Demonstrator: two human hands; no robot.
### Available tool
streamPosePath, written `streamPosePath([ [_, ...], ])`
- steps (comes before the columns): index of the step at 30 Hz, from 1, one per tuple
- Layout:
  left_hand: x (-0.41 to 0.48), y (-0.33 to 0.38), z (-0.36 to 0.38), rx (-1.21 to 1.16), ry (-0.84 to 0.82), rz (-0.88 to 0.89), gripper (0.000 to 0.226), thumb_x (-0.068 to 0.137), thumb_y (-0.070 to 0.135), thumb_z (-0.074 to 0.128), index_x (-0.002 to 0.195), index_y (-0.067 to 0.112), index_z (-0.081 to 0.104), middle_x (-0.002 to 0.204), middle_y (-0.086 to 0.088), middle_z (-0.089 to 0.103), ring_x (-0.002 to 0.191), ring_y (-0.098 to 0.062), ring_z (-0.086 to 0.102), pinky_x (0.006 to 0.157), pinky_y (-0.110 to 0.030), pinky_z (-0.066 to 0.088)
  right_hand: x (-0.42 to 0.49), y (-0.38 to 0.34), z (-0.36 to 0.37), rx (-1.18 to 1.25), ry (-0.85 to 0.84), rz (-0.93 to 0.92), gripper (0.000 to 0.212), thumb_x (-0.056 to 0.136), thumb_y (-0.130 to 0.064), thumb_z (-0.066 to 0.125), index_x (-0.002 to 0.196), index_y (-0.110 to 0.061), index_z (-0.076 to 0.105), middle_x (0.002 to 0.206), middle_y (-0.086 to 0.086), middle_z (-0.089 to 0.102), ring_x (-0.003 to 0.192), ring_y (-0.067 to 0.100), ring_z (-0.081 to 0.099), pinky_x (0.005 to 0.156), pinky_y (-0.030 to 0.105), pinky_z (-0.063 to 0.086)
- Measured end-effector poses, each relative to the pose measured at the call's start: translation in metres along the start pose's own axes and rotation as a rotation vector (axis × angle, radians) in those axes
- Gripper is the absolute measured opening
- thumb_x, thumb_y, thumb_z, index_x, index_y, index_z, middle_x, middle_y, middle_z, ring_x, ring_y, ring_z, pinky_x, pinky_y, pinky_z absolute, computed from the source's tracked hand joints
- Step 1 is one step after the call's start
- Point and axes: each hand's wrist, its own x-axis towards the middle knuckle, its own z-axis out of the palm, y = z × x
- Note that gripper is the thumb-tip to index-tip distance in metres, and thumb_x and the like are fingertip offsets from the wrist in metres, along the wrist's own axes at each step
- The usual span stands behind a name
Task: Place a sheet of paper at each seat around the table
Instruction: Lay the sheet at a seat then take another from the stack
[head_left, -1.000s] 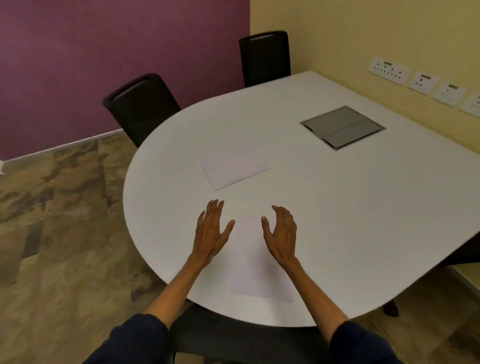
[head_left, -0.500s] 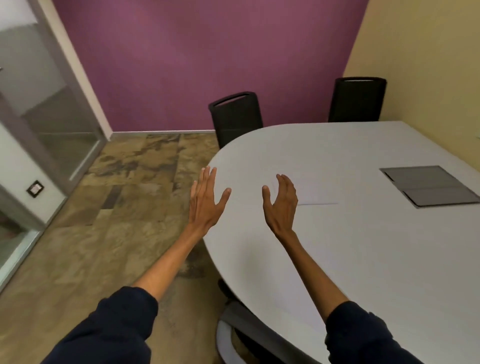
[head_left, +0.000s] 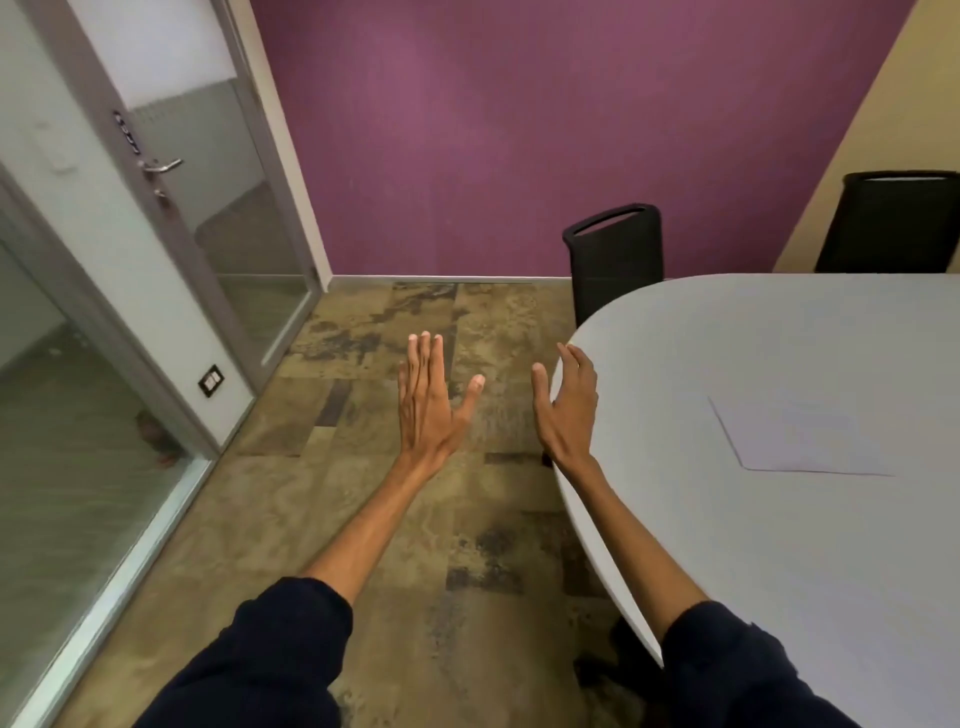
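A white sheet of paper (head_left: 795, 439) lies flat on the white table (head_left: 779, 545), right of both hands. My left hand (head_left: 428, 400) hovers over the floor with straight fingers and holds nothing. My right hand (head_left: 569, 410) hangs at the table's rounded left edge, fingers loosely bent and empty. Neither hand touches the paper. A black chair (head_left: 615, 260) stands at the table's far left curve, and a second black chair (head_left: 893, 223) at the far right.
A glass door with a metal handle (head_left: 163, 166) and glass partitions fill the left side. A purple wall (head_left: 519, 130) runs behind. Mottled brown floor (head_left: 415, 519) lies between the door and the table.
The view has swung left, away from the table toward the door. Both empty hands have moved off the sheet they hovered over; that near sheet has left the view.
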Motion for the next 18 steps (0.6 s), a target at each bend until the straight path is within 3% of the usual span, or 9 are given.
streamPosePath([
  [5, 0.044, -0.056, -0.007, -0.026, 0.016, -0.037, 0.082, 0.094, 0.064, 0.032, 0.157, 0.017, 0.008, 0.165, -0.002, 0.003, 0.152, -0.013, -0.008, 0.124, -0.044, 0.010, 0.027, -0.029, 0.058, -0.013, -0.047, -0.074, 0.053, 0.099, -0.049, 0.041, 0.143, -0.020, 0.044, 0.148, 0.001, 0.044, 0.137, 0.015, 0.039, 0.114, 0.030, 0.028],
  [9, 0.076, -0.090, 0.002, -0.032, 0.016, -0.042, 0.079, 0.095, 0.061, 0.033, 0.157, 0.017, 0.010, 0.165, -0.002, 0.005, 0.152, -0.011, -0.008, 0.124, -0.042, 0.012, 0.060, -0.033, 0.097, 0.000, -0.059, -0.069, 0.054, 0.099, -0.048, 0.040, 0.144, -0.018, 0.043, 0.149, 0.002, 0.043, 0.139, 0.016, 0.038, 0.116, 0.035, 0.030],
  [18, 0.204, -0.143, 0.088, -0.063, -0.028, -0.001, 0.076, 0.095, 0.062, 0.031, 0.156, 0.022, 0.012, 0.165, 0.000, 0.004, 0.152, -0.009, -0.008, 0.123, -0.037, 0.010, 0.167, 0.013, 0.186, -0.015, -0.013, 0.022, 0.053, 0.099, -0.051, 0.037, 0.144, -0.023, 0.041, 0.149, 0.001, 0.042, 0.139, 0.015, 0.037, 0.115, 0.035, 0.028],
])
